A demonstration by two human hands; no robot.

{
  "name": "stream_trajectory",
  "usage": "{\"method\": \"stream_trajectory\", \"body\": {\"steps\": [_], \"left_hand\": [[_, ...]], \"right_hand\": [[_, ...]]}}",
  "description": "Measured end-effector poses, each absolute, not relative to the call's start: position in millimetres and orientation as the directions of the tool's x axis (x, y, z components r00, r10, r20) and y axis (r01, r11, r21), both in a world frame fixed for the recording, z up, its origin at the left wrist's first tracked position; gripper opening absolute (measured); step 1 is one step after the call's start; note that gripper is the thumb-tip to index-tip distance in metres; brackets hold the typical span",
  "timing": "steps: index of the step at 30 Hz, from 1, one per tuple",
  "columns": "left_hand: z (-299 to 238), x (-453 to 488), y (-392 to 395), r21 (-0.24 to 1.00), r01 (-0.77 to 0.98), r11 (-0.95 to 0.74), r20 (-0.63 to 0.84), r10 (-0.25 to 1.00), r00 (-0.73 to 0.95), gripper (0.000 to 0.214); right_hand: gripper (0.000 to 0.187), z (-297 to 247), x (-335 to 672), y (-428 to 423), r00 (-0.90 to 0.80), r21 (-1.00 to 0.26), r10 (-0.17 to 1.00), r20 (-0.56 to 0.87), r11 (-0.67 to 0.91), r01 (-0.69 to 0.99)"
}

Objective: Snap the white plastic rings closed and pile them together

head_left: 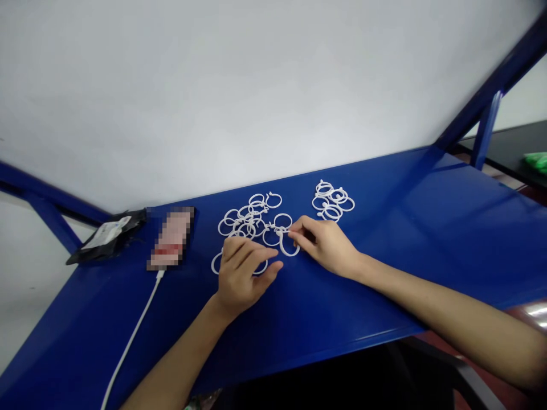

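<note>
Left hand: we see the left hand (244,272) at centre frame, palm down on the bench (427,239), fingers curled loosely together over a white ring (216,263) that shows at its left edge. We cannot tell whether the fingers grip this ring or only lie on it.
Right hand: the right hand (327,244) lies just right of centre, thumb and forefinger pinched together on a held ring (289,246), which rests on the bench surface between the two hands.
Main ring pile: we note a loose pile of white plastic rings (252,219) directly above the left hand, spreading toward the upper centre of the frame. Several rings overlap; each has a small nub at its rim.
Second ring pile: a smaller cluster of rings (332,202) lies above the right hand, apart from the main pile.
Bench: blue metal, sloping across the frame from lower left to right, with a blue frame strut (487,128) at upper right.
Phone: a phone (171,238) lies left of the main pile, its face blurred; a white cable (132,336) runs from it toward the lower left.
Pouch: a black pouch (106,234) with a white label sits at the bench edge, left of the phone.
</note>
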State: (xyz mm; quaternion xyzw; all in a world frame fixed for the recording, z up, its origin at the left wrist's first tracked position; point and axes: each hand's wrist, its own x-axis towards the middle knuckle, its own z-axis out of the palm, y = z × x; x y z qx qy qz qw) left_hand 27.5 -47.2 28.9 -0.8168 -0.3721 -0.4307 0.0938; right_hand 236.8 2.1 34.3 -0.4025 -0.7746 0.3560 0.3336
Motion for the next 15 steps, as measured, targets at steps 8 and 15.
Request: {"method": "stream_trajectory", "body": {"steps": [8,15], "left_hand": [[25,23,-36,0.336,0.726,-0.6,0.718,0.662,0.215,0.024],[27,20,-35,0.39,0.645,-0.658,0.674,0.681,0.287,0.05]], "right_hand": [[0.016,33,238,-2,-0.646,-0.642,0.646,0.406,0.705,0.302],[0.015,40,236,-7,-0.579,-0.762,0.737,0.35,0.583,0.282]]}}
